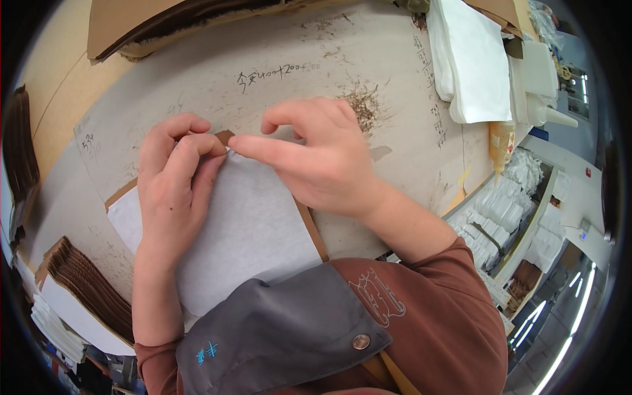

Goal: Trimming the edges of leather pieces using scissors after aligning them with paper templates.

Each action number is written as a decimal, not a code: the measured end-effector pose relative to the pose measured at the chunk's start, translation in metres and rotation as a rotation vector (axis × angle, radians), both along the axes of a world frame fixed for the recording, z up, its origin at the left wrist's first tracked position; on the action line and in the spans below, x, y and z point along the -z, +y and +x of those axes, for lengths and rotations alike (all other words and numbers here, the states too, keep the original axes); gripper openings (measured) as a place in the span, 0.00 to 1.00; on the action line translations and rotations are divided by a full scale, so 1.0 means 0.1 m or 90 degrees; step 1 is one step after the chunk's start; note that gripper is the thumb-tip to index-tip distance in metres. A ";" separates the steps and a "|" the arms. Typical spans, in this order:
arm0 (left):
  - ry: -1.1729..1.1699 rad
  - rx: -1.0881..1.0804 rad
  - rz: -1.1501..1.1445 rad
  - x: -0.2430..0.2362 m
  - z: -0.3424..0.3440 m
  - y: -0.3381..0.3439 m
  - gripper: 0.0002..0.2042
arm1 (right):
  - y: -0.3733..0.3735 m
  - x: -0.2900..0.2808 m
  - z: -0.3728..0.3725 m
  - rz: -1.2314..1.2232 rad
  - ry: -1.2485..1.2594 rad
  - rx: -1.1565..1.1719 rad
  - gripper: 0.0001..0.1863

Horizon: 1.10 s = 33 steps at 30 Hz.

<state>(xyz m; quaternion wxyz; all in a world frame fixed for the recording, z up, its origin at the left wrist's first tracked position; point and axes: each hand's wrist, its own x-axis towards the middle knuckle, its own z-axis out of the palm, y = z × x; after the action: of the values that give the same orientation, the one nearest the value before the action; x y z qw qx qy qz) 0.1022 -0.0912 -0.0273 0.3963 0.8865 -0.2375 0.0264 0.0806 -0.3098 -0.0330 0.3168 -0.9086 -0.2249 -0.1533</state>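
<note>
A white fabric-like sheet lies over a brown piece that shows along its edges. My left hand pinches the top corner of the layers with thumb and index finger. My right hand has its index fingertip on that same corner, beside the left fingertips, with the other fingers loosely bent and apart; its thumb is mostly hidden.
The marked, scuffed work surface holds stacked brown pieces at lower left, stacked white sheets at upper right, and an amber bottle. Brown material lies along the far edge. Shelves of white bundles stand at right.
</note>
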 end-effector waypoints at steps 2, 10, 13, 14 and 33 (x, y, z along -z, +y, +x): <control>-0.005 0.007 0.020 -0.01 0.00 0.00 0.09 | 0.03 0.03 0.00 -0.032 0.038 0.011 0.15; 0.012 0.030 0.013 -0.02 -0.05 0.13 0.09 | 0.05 0.04 -0.01 -0.096 0.014 0.024 0.15; 0.014 0.045 -0.048 0.01 -0.08 0.26 0.08 | 0.04 0.06 -0.01 -0.092 0.007 0.030 0.14; 0.021 0.042 -0.096 0.04 -0.10 0.28 0.08 | 0.05 0.06 -0.01 -0.084 0.005 0.029 0.13; 0.047 0.062 0.369 -0.13 -0.60 -0.03 0.37 | -0.07 0.02 0.09 0.080 0.084 0.048 0.15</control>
<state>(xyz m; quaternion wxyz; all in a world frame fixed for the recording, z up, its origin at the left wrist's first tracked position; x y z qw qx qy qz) 0.0427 -0.0939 -0.0142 0.1357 0.9506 -0.2631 -0.0936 0.0897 -0.3167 -0.0346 0.3816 -0.9027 -0.1593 -0.1190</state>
